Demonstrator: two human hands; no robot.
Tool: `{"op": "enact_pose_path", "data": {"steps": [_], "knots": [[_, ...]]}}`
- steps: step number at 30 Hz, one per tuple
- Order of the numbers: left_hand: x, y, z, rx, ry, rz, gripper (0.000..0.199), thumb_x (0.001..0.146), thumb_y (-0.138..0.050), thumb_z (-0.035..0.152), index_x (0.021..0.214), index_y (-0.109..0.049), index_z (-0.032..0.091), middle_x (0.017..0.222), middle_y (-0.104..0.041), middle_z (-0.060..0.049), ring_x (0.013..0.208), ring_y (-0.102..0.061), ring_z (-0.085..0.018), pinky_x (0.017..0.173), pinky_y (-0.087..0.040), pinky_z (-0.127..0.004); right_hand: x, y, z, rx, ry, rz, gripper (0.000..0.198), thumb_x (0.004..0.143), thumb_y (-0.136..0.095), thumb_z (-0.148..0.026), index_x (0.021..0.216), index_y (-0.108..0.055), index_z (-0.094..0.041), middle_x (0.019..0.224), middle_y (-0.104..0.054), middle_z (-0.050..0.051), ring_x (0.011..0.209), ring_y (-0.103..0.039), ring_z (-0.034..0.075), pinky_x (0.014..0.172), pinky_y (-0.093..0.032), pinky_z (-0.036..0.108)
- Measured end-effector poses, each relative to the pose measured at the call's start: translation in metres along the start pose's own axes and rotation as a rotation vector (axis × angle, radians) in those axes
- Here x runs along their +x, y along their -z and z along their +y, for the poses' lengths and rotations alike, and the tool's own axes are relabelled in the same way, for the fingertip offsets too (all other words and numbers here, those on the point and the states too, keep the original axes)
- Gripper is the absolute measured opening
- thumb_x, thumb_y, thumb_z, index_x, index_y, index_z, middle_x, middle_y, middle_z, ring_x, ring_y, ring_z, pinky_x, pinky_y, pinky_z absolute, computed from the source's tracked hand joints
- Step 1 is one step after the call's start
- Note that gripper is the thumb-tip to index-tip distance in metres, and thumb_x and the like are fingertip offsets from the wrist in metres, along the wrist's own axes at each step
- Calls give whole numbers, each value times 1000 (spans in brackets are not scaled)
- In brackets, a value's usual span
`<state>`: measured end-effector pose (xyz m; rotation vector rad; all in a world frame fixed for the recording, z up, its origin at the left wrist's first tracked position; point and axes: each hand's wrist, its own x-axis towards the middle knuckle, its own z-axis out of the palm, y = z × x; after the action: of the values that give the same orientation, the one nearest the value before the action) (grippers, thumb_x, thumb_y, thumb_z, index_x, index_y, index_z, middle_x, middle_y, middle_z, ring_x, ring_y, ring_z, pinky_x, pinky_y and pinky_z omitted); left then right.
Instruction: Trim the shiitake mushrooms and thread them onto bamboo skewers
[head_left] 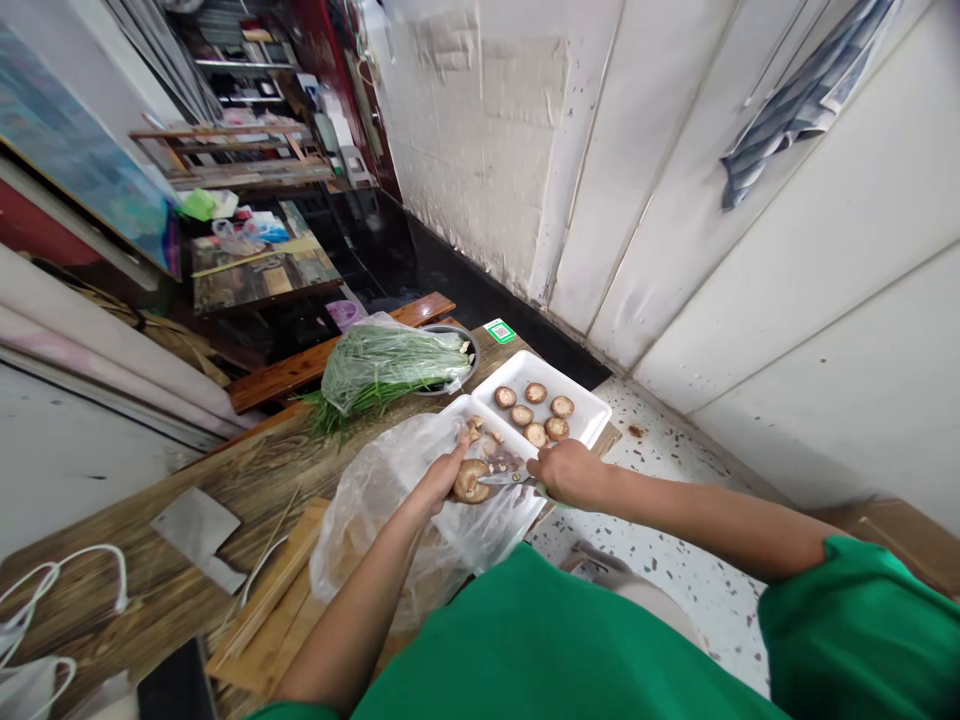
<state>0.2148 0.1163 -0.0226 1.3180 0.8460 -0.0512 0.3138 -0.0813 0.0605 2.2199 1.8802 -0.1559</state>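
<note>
Mushroom (470, 483) in the left hand (442, 480), scissors (504, 479) at its edge

It sits by one white tray (468, 407) and a clear plastic bag (358, 515), held between thumb and fingers. The right hand (568, 474) grips the scissors. Adjoining, a second white tray (588, 402) holds more mushrooms (562, 406). Farther out on the wooden table (262, 465) lie bagged green stalks (394, 358) and a cleaver (196, 530).

top (540, 650): plain green | right sleeve (862, 620): short, loose, green | forearms (690, 520): bare | hands (568, 473): bare
</note>
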Motion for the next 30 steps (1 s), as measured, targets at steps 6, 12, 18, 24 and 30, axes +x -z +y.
{"op": "enact_pose_path", "data": {"steps": [6,12,18,24,30], "knots": [[12,-6,-11,130,-85,138,53,72,-47,64,55,-54,15,47,-55,-4,43,-50,-16,38,-33,-25,0,-15,3,18,-123,-16,17,82,-49,-18,96,-58,-14,85,-64,10,74,-60,21,56,-38,27],[12,-13,-22,53,11,-18,59,77,-39,64,79,-63,11,65,-66,-12,55,-61,-21,43,-41,-26,7,-29,-2,-98,-150,79,22,89,-35,-12,94,-56,-12,88,-61,14,82,-56,24,64,-39,32],[16,-8,-33,-265,-23,-130,49,82,-43,52,90,-59,7,70,-67,-15,52,-62,-17,40,-42,-21,2,-30,14,-51,-185,123,17,85,-42,-12,91,-58,-12,86,-62,13,77,-57,22,63,-38,30],[19,-9,-30,-506,-207,14,28,87,-43,37,94,-56,13,91,-67,-11,78,-65,-18,69,-53,-33,28,-49,5,645,-368,347,21,77,-56,-30,90,-62,-15,72,-65,4,63,-58,16,56,-39,22],[9,-19,-28,-552,-264,-108,27,84,-50,34,100,-55,14,94,-66,-11,80,-64,-19,72,-53,-37,78,-73,-28,984,-481,640,35,70,-58,-27,103,-63,-16,84,-69,3,71,-61,18,66,-46,25]]}}
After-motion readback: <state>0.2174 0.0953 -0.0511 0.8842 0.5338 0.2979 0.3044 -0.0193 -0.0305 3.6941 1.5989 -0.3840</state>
